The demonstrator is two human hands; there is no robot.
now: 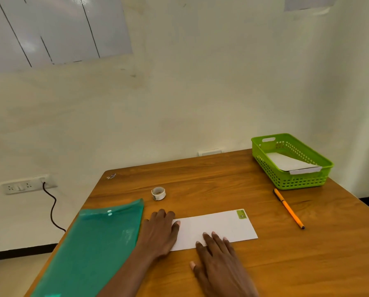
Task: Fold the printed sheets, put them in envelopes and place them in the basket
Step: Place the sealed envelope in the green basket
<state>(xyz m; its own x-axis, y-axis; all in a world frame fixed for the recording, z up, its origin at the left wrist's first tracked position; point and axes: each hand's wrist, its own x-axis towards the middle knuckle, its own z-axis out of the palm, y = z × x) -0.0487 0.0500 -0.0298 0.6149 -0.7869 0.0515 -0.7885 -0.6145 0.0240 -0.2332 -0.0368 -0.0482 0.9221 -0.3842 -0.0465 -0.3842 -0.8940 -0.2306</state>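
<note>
Right hand [220,260] lies nearest, at the bottom centre of the frame. It is palm down with straight, spread fingers, and its fingertips press the lower edge of a white envelope [217,228], gripping nothing.

At the far left, a wall socket [27,185] has a dark cable [52,209] hanging from it. A translucent green plastic folder [97,249] covers the lower left part of the wooden table [222,179], running off the bottom edge.

Just right of the folder, the left hand [160,230] rests palm down on the envelope's left end. Its thumb tip is on the paper and it holds nothing. Above it stands a small roll of tape [158,193].

The envelope lies flat at the centre, with a green stamp in its upper right corner. To its right, well apart, an orange pen [288,207] lies slanted.

At the upper right of the table sits a lime-green perforated basket [262,166], with stacked envelopes [290,163] inside leaning on its front rim.
</note>
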